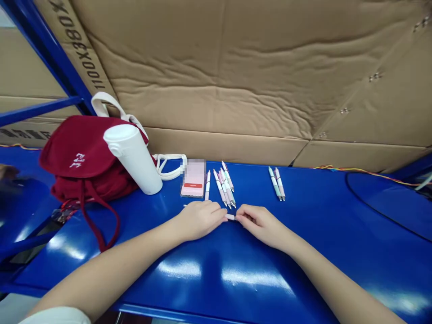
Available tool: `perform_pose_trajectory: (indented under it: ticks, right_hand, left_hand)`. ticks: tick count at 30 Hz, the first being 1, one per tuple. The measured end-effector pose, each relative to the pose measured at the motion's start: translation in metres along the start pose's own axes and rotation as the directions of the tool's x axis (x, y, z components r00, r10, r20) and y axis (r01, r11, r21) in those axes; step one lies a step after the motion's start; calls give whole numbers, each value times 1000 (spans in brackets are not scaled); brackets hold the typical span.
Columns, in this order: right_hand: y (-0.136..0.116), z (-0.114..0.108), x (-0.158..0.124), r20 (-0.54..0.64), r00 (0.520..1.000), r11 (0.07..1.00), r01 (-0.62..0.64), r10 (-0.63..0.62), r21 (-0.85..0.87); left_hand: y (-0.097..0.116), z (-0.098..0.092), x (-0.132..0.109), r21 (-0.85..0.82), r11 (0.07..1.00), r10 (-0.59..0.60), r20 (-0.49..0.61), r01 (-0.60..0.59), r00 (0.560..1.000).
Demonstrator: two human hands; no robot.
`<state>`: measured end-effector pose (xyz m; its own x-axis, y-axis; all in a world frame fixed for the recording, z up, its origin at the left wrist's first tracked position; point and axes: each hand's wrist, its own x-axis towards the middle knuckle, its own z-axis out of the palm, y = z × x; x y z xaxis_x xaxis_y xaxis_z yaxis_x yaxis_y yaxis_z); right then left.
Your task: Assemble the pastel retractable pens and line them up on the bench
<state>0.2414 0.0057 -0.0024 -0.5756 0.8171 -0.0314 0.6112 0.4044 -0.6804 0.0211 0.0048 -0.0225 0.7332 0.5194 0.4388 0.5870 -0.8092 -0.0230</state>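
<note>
Cardboard strip (79, 49), far left, read "1100X380X". Left hand (204, 219) and right hand (261, 223) pinched opposite ends of a slim, pale-pink pen piece (230, 217).

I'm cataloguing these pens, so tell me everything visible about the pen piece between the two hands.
The pen piece is slim, pale pink and plastic-looking, held roughly crosswise in front of the pen cluster. The left hand covers one end; the right hand pinches the narrower other end. Whether it is a whole pen or touches the blue table is unclear.
</note>
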Motion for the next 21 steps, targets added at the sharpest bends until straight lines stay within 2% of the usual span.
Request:
perform_pose_trajectory:
  ticks: [4,10,15,21]
  right_hand:
    - [-1,1,0,9,999,995,-42,42,86]
    - [-7,-1,-3,24,999,999,35,-34,-41]
    - [0,0,-5,29,999,999,-30,29,32]
    - [3,1,-3,-5,997,995,73,-73,-62]
  left_hand:
    - [-1,-1,-1,17,999,28,23,-28,999]
    - [2,-1,1,-10,1000,17,-19,-17,1000]
    - [2,0,4,-18,999,40,4,-40,999]
    - [1,2,2,7,1000,2,-17,-2,1000]
